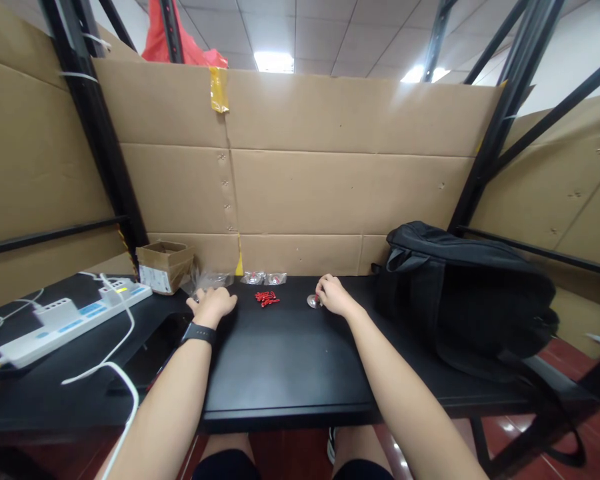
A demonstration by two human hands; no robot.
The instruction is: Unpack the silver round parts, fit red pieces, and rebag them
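My right hand (pixel 334 295) has its fingers pinched at the edge of a small, clear round suction cup (pixel 313 302) with a bit of red by the fingertips, low over the black table (pixel 290 367). At the left, my left hand (pixel 212 305), with a dark watch on the wrist, is beside crumpled clear plastic bags (pixel 215 279). Its fingers are curled, and what they hold is hidden. Between the hands lies a pile of small red plastic pieces (pixel 267 299). Behind the pile are two clear packets, a left one (pixel 253 277) and a right one (pixel 275 279), with round clear parts inside.
A small open cardboard box (pixel 163 268) stands at the back left. A white power strip (pixel 75 327) with plugs and cables lies farther left, near a dark phone-like slab (pixel 155 350). A black backpack (pixel 465 300) fills the right side. Cardboard panels (pixel 300 180) wall the back.
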